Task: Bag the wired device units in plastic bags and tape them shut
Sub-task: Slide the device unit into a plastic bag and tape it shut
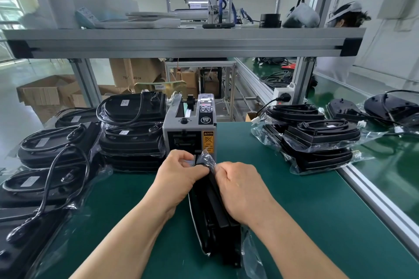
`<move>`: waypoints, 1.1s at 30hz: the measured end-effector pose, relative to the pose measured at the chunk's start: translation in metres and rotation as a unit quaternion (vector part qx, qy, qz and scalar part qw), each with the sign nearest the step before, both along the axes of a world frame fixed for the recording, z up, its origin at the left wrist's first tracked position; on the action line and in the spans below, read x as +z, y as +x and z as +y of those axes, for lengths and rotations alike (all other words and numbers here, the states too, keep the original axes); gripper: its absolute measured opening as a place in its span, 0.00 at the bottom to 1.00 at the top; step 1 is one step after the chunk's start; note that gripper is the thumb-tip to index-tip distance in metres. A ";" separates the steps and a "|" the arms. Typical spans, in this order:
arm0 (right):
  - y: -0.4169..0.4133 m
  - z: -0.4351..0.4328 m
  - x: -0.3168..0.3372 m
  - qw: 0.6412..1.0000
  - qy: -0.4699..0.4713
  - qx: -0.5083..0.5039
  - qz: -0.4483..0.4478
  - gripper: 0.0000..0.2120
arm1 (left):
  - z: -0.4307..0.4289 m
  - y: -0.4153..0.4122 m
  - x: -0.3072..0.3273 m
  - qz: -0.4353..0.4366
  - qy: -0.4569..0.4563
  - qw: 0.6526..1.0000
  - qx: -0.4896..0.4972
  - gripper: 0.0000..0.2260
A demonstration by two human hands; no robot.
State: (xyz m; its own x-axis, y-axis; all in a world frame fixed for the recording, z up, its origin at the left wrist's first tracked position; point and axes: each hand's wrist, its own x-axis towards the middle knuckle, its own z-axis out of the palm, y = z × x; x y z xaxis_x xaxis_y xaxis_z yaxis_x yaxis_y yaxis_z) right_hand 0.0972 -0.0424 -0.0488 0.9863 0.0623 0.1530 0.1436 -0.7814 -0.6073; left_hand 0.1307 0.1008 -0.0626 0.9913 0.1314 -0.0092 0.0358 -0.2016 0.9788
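A black wired device unit (213,213) stands on edge on the green mat in a clear plastic bag. The bag's top (207,158) is gathered at the unit's far end. My left hand (179,174) and my right hand (238,186) pinch that far end from either side, just in front of the grey tape dispenser (189,129). A small piece of tape seems to sit under my left fingers; I cannot tell for sure. Bagged units are stacked at the left (133,133) and at the right (317,140).
More bagged units (49,165) lie along the left edge. Unbagged black units with cables (385,108) rest on the conveyor belt at the right, past an aluminium rail (374,197). A metal shelf (181,41) spans overhead. Cardboard boxes stand behind.
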 end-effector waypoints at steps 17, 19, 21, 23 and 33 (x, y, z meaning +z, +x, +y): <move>0.001 0.000 -0.003 0.997 -0.047 0.040 -0.055 0.16 | -0.001 -0.001 -0.017 0.036 -0.084 0.996 -0.021 0.19; -0.002 -0.001 -0.002 0.999 0.044 0.018 -0.024 0.19 | -0.003 0.001 -0.019 0.032 -0.095 0.995 -0.004 0.16; -0.004 -0.001 -0.001 0.998 0.058 0.024 -0.013 0.22 | -0.005 0.001 -0.019 0.040 -0.116 0.992 0.002 0.13; -0.005 -0.002 0.000 0.998 0.043 0.034 0.000 0.26 | -0.006 0.001 -0.019 0.054 -0.159 0.986 0.002 0.11; 0.001 0.001 0.002 0.997 0.032 0.054 0.038 0.26 | -0.002 0.003 -0.016 0.063 -0.175 0.983 0.009 0.06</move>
